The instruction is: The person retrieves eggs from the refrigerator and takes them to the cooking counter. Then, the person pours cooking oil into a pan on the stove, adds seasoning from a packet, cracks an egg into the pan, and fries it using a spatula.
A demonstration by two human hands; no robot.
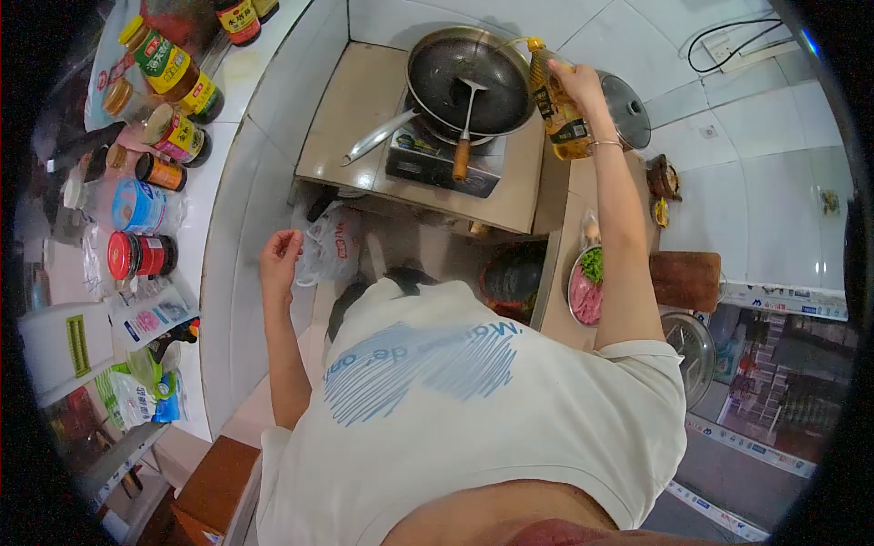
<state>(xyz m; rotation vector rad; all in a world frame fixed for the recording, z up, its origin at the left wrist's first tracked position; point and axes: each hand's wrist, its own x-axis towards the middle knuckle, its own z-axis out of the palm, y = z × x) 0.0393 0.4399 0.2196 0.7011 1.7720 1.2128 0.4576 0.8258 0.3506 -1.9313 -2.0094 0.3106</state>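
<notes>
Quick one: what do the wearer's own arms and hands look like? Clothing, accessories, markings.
Both the left hand and right hand are gloveless, forearms uncovered. Short off-white sleeves belong to a T-shirt with blue lettering and scribble-like print across it. Thin, light bracelet on the right wrist; none visible on the left.

on the white shirt [401,455], blue lettering, partly scribbled over, gives "mai" and "de"; on the dark bottle [238,22], a red label seems to read 水塔; print on the oil bottle [559,114] and plastic bag [330,244] is too blurred
</notes>
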